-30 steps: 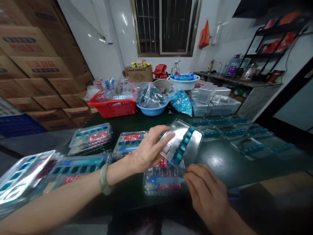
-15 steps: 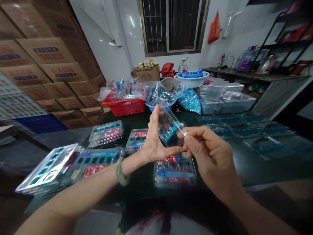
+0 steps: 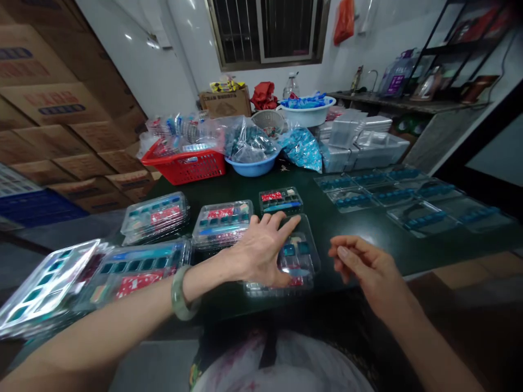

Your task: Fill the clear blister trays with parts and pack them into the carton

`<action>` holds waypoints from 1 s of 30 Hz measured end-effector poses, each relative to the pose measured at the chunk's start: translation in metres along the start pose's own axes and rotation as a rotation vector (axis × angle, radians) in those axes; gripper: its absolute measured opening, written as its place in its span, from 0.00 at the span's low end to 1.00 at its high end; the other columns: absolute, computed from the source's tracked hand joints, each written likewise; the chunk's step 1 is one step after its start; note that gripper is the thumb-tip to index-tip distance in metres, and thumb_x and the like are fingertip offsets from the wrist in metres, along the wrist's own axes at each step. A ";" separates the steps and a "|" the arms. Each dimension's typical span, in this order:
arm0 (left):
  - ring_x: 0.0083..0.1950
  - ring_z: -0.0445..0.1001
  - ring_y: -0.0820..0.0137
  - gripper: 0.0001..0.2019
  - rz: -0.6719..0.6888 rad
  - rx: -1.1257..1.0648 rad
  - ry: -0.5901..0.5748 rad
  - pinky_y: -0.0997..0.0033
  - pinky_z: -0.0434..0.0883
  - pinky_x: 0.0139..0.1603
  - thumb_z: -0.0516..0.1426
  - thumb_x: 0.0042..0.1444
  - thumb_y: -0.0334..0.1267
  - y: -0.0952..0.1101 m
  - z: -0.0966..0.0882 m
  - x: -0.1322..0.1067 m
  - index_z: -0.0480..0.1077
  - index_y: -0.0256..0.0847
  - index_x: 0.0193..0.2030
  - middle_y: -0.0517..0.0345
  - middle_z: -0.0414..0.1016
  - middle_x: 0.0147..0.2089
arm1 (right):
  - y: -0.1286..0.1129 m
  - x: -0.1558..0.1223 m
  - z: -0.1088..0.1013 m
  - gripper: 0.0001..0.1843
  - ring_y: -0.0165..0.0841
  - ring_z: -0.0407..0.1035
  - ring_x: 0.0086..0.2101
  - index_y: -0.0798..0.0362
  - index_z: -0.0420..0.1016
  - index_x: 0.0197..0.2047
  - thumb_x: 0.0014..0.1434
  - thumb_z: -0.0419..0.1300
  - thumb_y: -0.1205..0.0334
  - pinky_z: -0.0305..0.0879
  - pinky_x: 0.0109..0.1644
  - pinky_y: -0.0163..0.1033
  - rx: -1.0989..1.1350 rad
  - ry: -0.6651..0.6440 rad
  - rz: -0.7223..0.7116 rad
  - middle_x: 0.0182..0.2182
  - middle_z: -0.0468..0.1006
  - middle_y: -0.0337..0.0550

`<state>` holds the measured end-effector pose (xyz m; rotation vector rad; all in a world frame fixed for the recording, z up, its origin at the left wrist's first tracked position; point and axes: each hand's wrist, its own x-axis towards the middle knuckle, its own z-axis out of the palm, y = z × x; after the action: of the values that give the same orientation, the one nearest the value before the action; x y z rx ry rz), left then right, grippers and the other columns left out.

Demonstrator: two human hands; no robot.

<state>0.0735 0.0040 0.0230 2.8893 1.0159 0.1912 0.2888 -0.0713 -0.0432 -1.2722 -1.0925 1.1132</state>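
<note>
Resting wide-spread on the clear case (image 3: 302, 253) near the surface's (image 3: 363, 226) edge, the left hand (image 3: 261, 247) might skew it through uneven pressure; the right hand (image 3: 365, 269), loosely curled nearby, appears empty.

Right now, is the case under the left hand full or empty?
Not empty: teal squares show through the case; left hand hides part.

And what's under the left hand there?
Under the left hand is a clear plastic case; blue-green squares and a patch of red show past it. The hand covers the case's left part, so what lies there can't be seen.
</note>
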 end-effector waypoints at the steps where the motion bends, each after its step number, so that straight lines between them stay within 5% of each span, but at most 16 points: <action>1: 0.53 0.60 0.48 0.52 -0.004 0.006 -0.043 0.46 0.58 0.50 0.60 0.34 0.56 -0.001 0.007 0.000 0.44 0.38 0.66 0.38 0.55 0.60 | 0.011 0.000 -0.002 0.14 0.27 0.65 0.27 0.50 0.69 0.43 0.56 0.58 0.53 0.60 0.25 0.32 -0.016 -0.009 0.040 0.32 0.74 0.40; 11: 0.53 0.61 0.49 0.45 0.018 -0.043 -0.250 0.47 0.58 0.50 0.57 0.40 0.60 -0.014 0.039 0.007 0.48 0.45 0.64 0.43 0.56 0.59 | 0.060 -0.001 0.011 0.14 0.26 0.63 0.24 0.55 0.69 0.43 0.57 0.55 0.55 0.57 0.21 0.31 -0.156 -0.246 0.140 0.30 0.72 0.41; 16: 0.62 0.47 0.39 0.48 0.035 0.017 -0.273 0.38 0.51 0.53 0.54 0.42 0.63 -0.008 0.054 0.002 0.42 0.41 0.66 0.34 0.43 0.65 | 0.066 -0.003 0.010 0.13 0.28 0.65 0.28 0.54 0.68 0.44 0.58 0.53 0.57 0.62 0.26 0.32 -0.197 -0.241 0.100 0.33 0.73 0.41; 20: 0.60 0.50 0.39 0.50 0.020 0.016 -0.221 0.37 0.51 0.51 0.54 0.39 0.66 -0.005 0.061 0.000 0.45 0.40 0.65 0.32 0.46 0.64 | 0.069 -0.004 0.011 0.13 0.28 0.67 0.29 0.53 0.68 0.43 0.58 0.53 0.57 0.65 0.33 0.33 -0.220 -0.232 0.056 0.34 0.74 0.40; 30: 0.49 0.60 0.51 0.51 0.029 -0.158 -0.061 0.49 0.60 0.45 0.57 0.35 0.63 -0.014 0.037 0.002 0.47 0.42 0.65 0.40 0.57 0.54 | 0.074 -0.004 0.007 0.24 0.32 0.67 0.24 0.54 0.69 0.43 0.52 0.54 0.44 0.61 0.20 0.33 -0.281 -0.210 0.202 0.25 0.73 0.41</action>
<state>0.0717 0.0154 -0.0152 2.7508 0.9056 0.1761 0.2805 -0.0744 -0.1166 -1.5376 -1.3353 1.3008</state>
